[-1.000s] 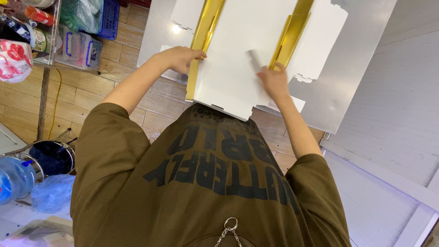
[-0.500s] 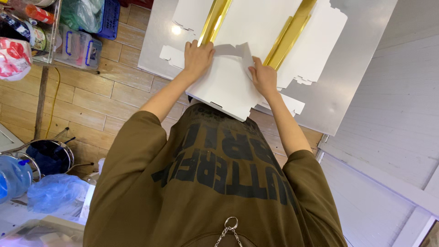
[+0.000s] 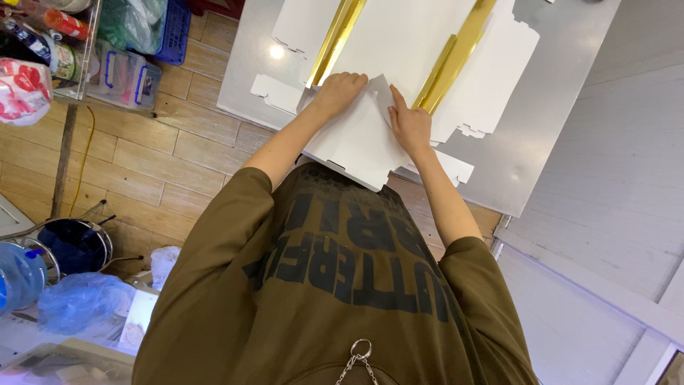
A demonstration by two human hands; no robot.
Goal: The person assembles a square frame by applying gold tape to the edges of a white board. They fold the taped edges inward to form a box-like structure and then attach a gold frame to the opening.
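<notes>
A flat white cardboard box blank [image 3: 410, 43] with two gold strips [image 3: 335, 39] lies on a shiny steel table [image 3: 548, 107]. Its near panel [image 3: 353, 146] is lifted and folded towards the middle of the blank. My left hand [image 3: 340, 89] grips the top edge of this panel beside the left gold strip. My right hand [image 3: 408, 121] holds the panel's right side, fingers pointing at the right gold strip [image 3: 456, 60]. A small side flap [image 3: 274, 93] sticks out left of my left hand.
A wooden floor [image 3: 164, 150] lies left of the table. A wire rack with bottles and packets [image 3: 43, 50], a clear storage box [image 3: 125, 75], a dark metal pot [image 3: 75, 246] and blue plastic bags [image 3: 78, 299] stand at the left. White wall panels [image 3: 627, 214] run along the right.
Both hands have moved closer together towards the middle. The near panel has been raised from lying flat and folded further over the blank.
</notes>
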